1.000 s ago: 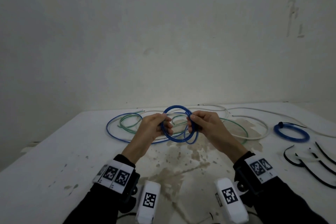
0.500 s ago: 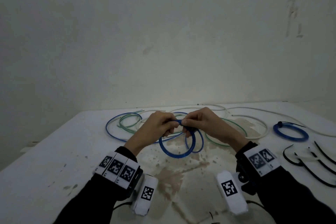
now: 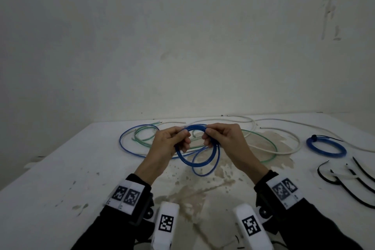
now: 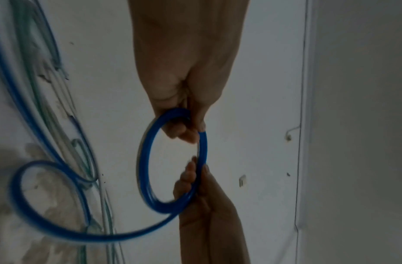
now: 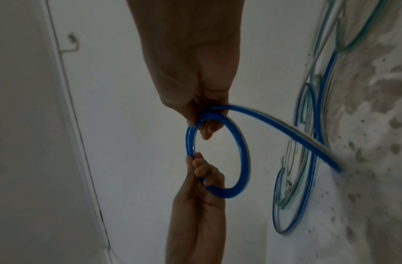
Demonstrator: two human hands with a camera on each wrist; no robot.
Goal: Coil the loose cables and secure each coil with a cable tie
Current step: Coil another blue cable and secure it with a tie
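Note:
A blue cable coil (image 3: pixel 187 160) of several turns hangs in the air above the table, between both hands. My left hand (image 3: pixel 180 138) grips its left side, fingers curled through the ring. My right hand (image 3: pixel 211 138) pinches its right side. One looser blue loop (image 3: pixel 205 174) dangles under the coil, and the blue tail (image 3: pixel 121 140) runs on to the table at the left. In the left wrist view the coil (image 4: pixel 143 151) sits between my left hand (image 4: pixel 190 128) and right hand (image 4: pixel 195 171). The right wrist view shows the coil (image 5: pixel 242 151) the same way.
Loose green cable (image 3: pixel 269 144) and white cable (image 3: pixel 292 138) lie across the far side of the stained white table (image 3: pixel 60 178). A tied blue coil (image 3: pixel 324 148) lies at the right. Black cable ties (image 3: pixel 345 189) and a white one (image 3: pixel 341 174) lie near the right edge.
Half a second ago both hands met at the top of the coil. They have moved apart to its two sides, and the coil stands more upright with a loose loop below.

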